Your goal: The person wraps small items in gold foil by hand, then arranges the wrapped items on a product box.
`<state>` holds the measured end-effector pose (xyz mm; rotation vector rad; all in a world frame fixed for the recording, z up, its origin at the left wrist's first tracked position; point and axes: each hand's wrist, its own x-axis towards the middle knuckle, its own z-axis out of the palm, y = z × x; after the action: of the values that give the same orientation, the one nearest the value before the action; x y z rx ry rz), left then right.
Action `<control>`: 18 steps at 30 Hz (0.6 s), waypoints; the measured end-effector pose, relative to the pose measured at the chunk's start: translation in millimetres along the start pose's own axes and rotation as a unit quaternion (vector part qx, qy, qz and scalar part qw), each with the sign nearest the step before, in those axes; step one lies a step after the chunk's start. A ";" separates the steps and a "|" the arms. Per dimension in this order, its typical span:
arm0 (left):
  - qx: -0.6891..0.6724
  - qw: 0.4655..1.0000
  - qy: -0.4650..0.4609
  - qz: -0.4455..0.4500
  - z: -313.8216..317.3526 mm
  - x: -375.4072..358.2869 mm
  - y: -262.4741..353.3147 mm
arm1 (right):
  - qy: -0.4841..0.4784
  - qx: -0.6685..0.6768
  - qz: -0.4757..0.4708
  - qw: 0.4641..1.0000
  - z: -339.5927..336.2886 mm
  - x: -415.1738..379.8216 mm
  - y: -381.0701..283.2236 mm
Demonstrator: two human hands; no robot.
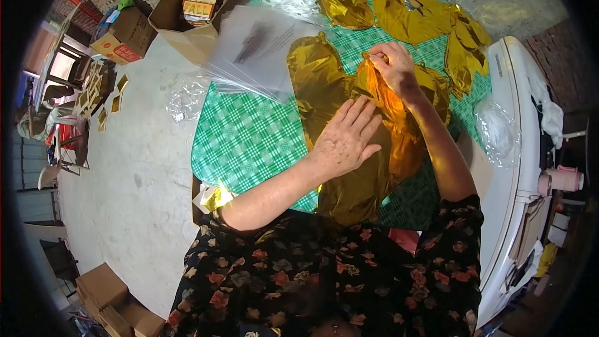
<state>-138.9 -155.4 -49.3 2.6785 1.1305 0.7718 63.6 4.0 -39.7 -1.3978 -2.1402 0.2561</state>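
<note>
A flat, uninflated gold foil balloon (318,93) lies creased across the green checked tablecloth in front of me. My left hand (349,134) rests palm down on its middle, fingers stretched out. Higher up and to the right, my right hand (394,70) pinches a gathered part of the foil between thumb and fingers. From that pinch an orange-looking fold (390,106) runs down toward me. Part of the balloon is hidden beneath my hands and right forearm.
More gold foil pieces (399,0) lie at the table's far side. Left of them are clear plastic sleeves (256,50) and a white coiled bundle (293,1). An open carton (181,40) stands beyond the table's left corner. A white appliance (508,118) borders the right side.
</note>
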 end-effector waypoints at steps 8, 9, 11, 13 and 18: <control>0.002 1.000 -0.003 0.001 1.7 -0.2 -2.0 | 0.002 0.006 0.000 1.000 3.1 2.6 3.0; 0.002 1.000 -0.004 0.001 1.6 -0.1 -2.0 | 0.002 0.003 0.003 1.000 3.9 3.4 4.2; 0.004 1.000 -0.006 0.000 1.4 0.0 -2.2 | 0.026 0.001 -0.014 1.000 5.2 2.5 6.4; 0.007 1.000 -0.008 0.001 1.3 0.1 -2.1 | 0.074 0.002 -0.054 0.996 4.2 -2.3 2.5; 0.009 1.000 -0.007 0.001 0.3 0.0 -1.8 | 0.073 -0.044 -0.118 0.989 -8.1 -24.0 -16.5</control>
<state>-139.9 -154.1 -50.1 2.6950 1.1375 0.7448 62.3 -25.7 -34.1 -1.1567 -2.1898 -0.0310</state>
